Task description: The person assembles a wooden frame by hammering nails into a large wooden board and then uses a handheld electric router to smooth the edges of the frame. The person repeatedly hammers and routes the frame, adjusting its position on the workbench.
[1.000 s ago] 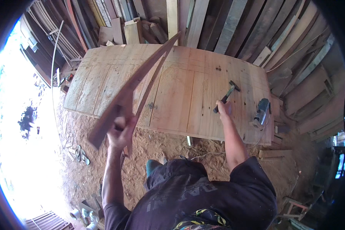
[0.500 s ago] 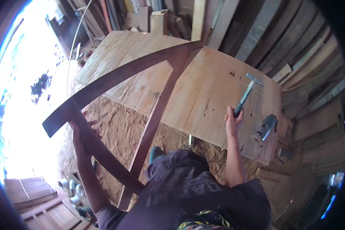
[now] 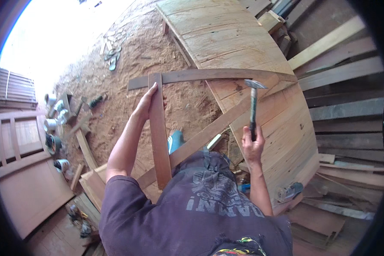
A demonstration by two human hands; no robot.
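Observation:
A triangular frame of brown wooden boards (image 3: 192, 75) leans across my body, its far corner over the workbench. My left hand (image 3: 147, 103) grips the board (image 3: 158, 132) running toward me, just below where it crosses the long far board. The other slanting board (image 3: 211, 133) passes from the bench down past my waist. My right hand (image 3: 253, 147) is wrapped around the handle of a hammer (image 3: 253, 106), held upright. The hammer's head appears beside the far board near the frame's right corner; whether it touches the wood I cannot tell.
The plank-topped workbench (image 3: 226, 38) stretches from the far middle to the right, with a power tool (image 3: 289, 192) near its front end. Stacked boards (image 3: 345, 109) line the right side. Sandals (image 3: 112, 57) lie on sawdust-covered ground. At left are cans (image 3: 50, 124) and a panelled door (image 3: 30, 179).
The view has turned to the left. The wooden frame has swung lower and flatter, still in my left hand. My right hand has brought the hammer closer to the frame's right corner.

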